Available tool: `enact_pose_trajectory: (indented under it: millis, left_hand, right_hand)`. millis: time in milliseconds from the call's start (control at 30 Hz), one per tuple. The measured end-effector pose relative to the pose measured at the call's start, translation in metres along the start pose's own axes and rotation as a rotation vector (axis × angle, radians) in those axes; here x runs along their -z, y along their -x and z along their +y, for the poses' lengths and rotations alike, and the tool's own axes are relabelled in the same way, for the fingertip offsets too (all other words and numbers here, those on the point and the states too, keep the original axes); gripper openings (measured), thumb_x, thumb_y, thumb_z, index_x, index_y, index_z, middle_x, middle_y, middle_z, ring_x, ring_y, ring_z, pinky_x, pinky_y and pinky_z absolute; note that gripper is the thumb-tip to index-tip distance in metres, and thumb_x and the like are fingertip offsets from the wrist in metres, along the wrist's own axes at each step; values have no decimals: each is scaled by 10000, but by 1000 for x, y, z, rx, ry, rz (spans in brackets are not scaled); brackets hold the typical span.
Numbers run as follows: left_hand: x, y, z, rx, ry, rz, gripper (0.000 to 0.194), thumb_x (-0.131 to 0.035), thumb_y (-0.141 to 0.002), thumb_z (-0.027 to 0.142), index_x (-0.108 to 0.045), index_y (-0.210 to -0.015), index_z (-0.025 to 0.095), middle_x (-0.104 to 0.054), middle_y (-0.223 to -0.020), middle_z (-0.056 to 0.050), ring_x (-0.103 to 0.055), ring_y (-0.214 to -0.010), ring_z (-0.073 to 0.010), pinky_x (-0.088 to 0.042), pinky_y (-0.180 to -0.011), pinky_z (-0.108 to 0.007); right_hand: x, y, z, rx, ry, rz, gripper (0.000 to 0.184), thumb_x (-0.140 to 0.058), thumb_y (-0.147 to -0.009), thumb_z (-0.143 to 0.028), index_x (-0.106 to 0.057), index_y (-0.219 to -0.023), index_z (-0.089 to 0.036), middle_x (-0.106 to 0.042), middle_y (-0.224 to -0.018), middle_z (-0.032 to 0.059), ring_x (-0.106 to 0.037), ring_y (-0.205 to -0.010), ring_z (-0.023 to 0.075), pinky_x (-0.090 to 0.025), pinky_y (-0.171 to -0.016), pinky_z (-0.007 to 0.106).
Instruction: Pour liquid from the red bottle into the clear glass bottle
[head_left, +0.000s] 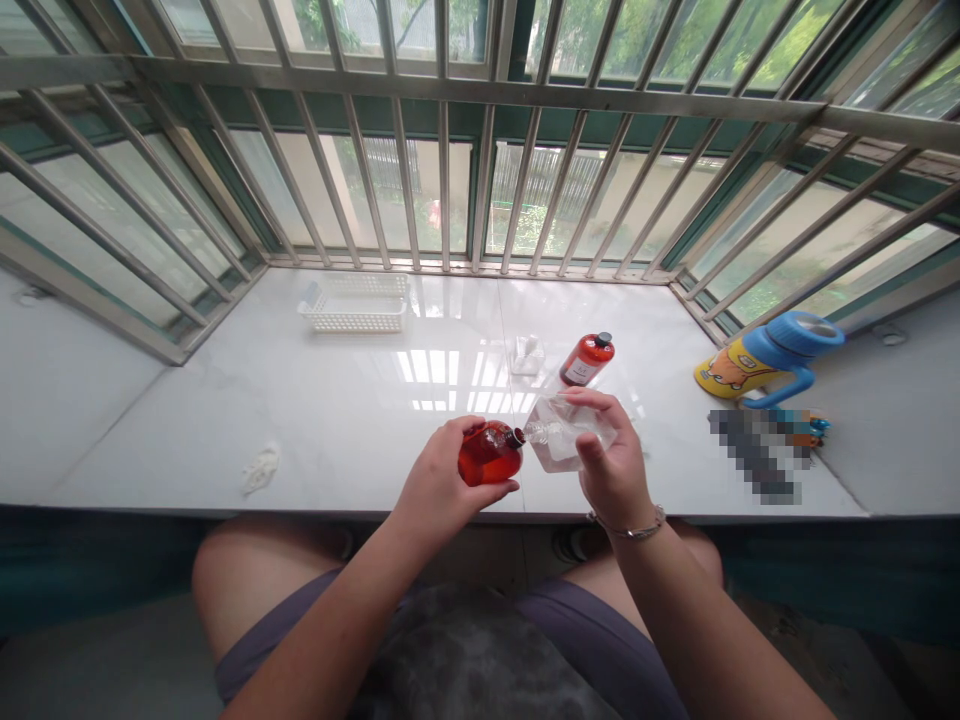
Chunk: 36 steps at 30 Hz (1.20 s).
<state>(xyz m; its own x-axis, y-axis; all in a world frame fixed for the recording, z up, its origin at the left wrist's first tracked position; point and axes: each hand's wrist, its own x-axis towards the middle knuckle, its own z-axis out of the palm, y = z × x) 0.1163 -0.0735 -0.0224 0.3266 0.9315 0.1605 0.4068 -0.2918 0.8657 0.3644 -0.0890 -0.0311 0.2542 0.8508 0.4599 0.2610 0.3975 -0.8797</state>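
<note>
Head camera, lower centre of frame: left hand [435, 480] grips the red bottle [489, 460], tilted, neck at the clear pouch [553, 440] gripped by the right hand [619, 478]; openings want careful aligning, squeeze lightly!

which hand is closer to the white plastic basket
The left hand is nearer, on the near side of the basket and to its right; the right hand is farther right.
</note>
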Motion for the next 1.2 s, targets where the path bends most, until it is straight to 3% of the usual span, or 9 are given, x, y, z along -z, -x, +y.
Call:
enact_pose_trajectory:
  millis: [1200]
  left_hand:
    - [-11,10,-9,60,40,-15,769,-1006,-721,368,-565,-1347,293,-713,-1310,-53,-710,-1205,-283,-583,-1064,-468]
  right_hand:
    - [10,2,-9,27,69,-67,525,-738,-916,-711,-722,-1216,-280,-684,-1310,116,-618,-1292,368,-445,-1165,573]
